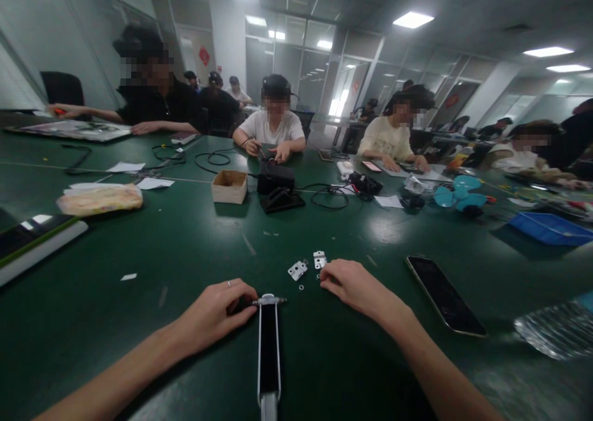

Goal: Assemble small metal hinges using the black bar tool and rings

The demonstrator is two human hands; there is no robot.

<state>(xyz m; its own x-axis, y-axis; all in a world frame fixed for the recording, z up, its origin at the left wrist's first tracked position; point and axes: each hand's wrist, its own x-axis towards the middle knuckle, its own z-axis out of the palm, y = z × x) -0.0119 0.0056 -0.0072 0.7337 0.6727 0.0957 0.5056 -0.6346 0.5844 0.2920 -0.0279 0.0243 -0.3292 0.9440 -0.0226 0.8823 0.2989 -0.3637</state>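
Nearest the camera, a long black piece with a pale metal rim point(269, 353) lies between the person's two hands, running away from the body. A thin rod point(274, 300) crosses its far end, and the left hand point(220, 310) seems to pinch the rod's left tip between thumb and fingers. The right hand point(354, 285) has its fingers curled together beside a small ring point(318, 276); whether they grip anything cannot be told. Just beyond and to the left of those fingertips lie two small metal plates point(297, 270), with another ring point(301, 287) on the left hand's side. Judging by this layout, the rod is in place across the long piece, while plates and rings are loose and not yet fitted. A phone point(445, 294) lies right of the right hand
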